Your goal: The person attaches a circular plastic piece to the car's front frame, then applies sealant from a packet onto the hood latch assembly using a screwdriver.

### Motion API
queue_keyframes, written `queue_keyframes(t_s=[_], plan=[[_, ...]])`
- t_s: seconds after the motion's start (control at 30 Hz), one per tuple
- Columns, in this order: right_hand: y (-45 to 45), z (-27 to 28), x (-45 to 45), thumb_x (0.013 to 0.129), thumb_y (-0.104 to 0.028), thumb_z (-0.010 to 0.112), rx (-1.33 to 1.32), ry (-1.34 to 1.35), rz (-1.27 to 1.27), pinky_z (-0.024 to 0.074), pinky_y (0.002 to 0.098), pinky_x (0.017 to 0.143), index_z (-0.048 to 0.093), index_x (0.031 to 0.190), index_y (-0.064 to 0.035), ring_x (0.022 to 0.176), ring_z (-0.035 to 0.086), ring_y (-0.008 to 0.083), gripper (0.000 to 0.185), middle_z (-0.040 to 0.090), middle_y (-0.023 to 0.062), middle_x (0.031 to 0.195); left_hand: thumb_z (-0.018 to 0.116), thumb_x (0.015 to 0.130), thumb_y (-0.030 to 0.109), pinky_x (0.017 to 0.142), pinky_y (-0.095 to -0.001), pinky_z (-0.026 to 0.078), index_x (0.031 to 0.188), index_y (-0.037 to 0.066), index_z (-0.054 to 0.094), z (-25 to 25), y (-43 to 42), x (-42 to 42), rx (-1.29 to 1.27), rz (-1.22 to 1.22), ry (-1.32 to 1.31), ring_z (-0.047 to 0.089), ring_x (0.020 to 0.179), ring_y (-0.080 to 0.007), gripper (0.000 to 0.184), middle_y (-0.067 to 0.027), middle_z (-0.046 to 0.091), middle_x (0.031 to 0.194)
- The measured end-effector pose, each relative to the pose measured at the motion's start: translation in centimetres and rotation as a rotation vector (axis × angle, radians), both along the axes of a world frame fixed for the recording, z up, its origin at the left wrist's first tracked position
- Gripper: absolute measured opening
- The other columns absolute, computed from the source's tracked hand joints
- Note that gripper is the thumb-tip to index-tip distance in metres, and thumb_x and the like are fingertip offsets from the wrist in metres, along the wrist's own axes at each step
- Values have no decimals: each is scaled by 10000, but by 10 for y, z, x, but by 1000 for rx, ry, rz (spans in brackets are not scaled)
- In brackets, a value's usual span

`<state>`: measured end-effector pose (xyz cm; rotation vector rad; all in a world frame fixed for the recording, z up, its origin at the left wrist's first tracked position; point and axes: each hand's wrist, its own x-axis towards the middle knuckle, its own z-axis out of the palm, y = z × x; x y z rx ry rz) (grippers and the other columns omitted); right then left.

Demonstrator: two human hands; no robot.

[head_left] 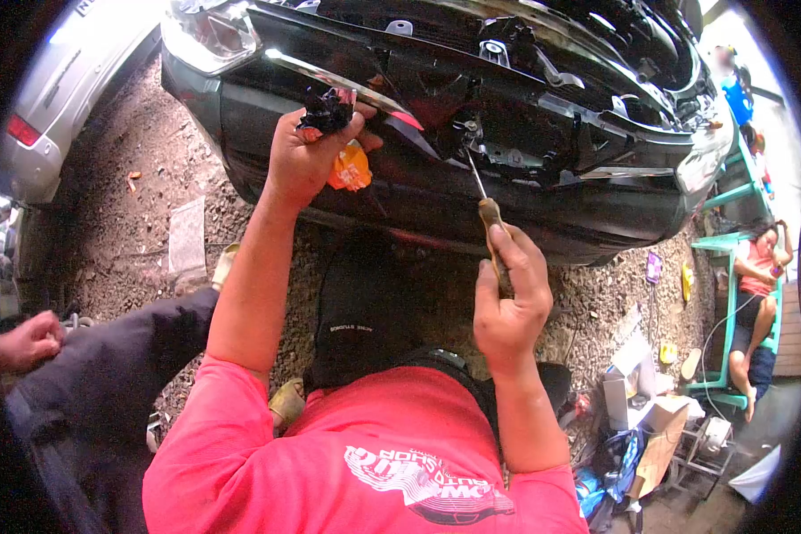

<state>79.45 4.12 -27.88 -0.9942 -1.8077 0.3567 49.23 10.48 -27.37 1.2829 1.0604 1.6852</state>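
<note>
My left hand [307,165] is raised in front of the car's bumper [392,200], fingers closed around a black crumpled piece [327,109] and a crumpled orange wrapper [351,167]. What exactly the black piece is, I cannot make out. In my right hand [513,298] is a screwdriver [489,214], its handle gripped and its shaft pointing away from me. The screwdriver's tip is at the opening in the car's front, by a small metal latch-like part [469,133]; whether it touches is unclear. A shiny trim strip [329,78] runs behind my left hand.
A silver vehicle [71,98] stands at left. Close on my left is another person's hand [28,343] and dark-trousered leg [116,383]. Gravel [125,240] covers the ground. Cardboard boxes [659,436] lie at lower right; a person [756,285] reclines on a green bench [730,240].
</note>
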Motion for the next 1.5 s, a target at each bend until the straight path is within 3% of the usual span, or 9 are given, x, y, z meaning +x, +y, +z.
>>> queue_keyframes(t_s=[0.03, 0.23, 0.43, 0.7, 0.9, 0.97, 1.07, 1.17, 1.5], plan=[[0, 0, -1, 833, 59, 670, 58, -97, -20, 499, 413, 896, 703, 1275, -77, 1007, 650, 329, 464, 687, 175, 1182, 699, 992, 100, 668, -313, 607, 1104, -26, 715, 0, 0, 0, 7, 5, 8, 763, 804, -207, 169, -98, 754, 936], [0, -8, -5, 810, 62, 662, 124, -175, -97, 454, 439, 873, 720, 1258, -115, 981, 595, 341, 485, 671, 169, 1127, 700, 991, 99, 690, -323, 615, 1103, -27, 708, 2, -2, 2, -1, -17, -28, 765, 816, -218, 170, -106, 756, 966], [0, -15, -1, 799, 56, 616, 131, -290, -155, 416, 468, 934, 735, 1227, -118, 1080, 536, 366, 476, 601, 187, 1174, 702, 988, 96, 702, -337, 622, 1128, -30, 693, 0, -1, -1, -22, -17, -27, 766, 831, -234, 189, -120, 757, 1029], [0, -12, -1, 791, 76, 593, 140, -304, -189, 412, 461, 952, 736, 1212, -106, 1065, 534, 373, 481, 596, 198, 1167, 698, 988, 90, 703, -338, 623, 1131, -19, 696, -4, 1, 2, 4, -35, -37, 764, 837, -226, 180, -119, 757, 1041], [-9, -13, -11, 853, 75, 561, 40, -161, -105, 454, 467, 924, 692, 1267, -56, 1045, 570, 373, 453, 598, 219, 1116, 707, 969, 51, 737, -348, 627, 1090, -11, 705, 8, -6, -1, 6, -42, -70, 760, 841, -215, 136, -86, 745, 1023], [-14, -8, -16, 871, 72, 550, -12, -80, -61, 468, 460, 927, 678, 1283, -44, 1048, 576, 369, 447, 599, 220, 1122, 703, 965, 36, 753, -353, 630, 1091, -17, 701, 10, -7, -3, -124, -31, 16, 763, 847, -228, 137, -95, 744, 1044], [-23, 2, -18, 899, 60, 535, -98, -33, -27, 483, 436, 954, 646, 1317, -24, 1080, 585, 361, 441, 608, 218, 1155, 688, 989, 105, 688, -359, 615, 1113, -16, 683, 6, -5, -2, -29, -30, 66, 757, 815, -244, 173, -149, 745, 1066], [-24, 7, -14, 919, 39, 529, -111, -35, -11, 491, 422, 972, 621, 1344, -24, 1085, 603, 351, 439, 633, 197, 1195, 702, 960, 14, 748, -348, 622, 1156, -19, 666, 3, -4, -3, -85, -37, -34, 768, 873, -248, 202, -109, 740, 1079], [-28, 17, -14, 923, 29, 551, -174, 30, 51, 502, 412, 944, 598, 1348, -1, 1029, 620, 343, 429, 641, 199, 1160, 701, 985, 87, 699, -311, 610, 1108, -31, 719, 8, -6, 1, -50, -10, 84, 768, 824, -207, 172, -98, 759, 940]])
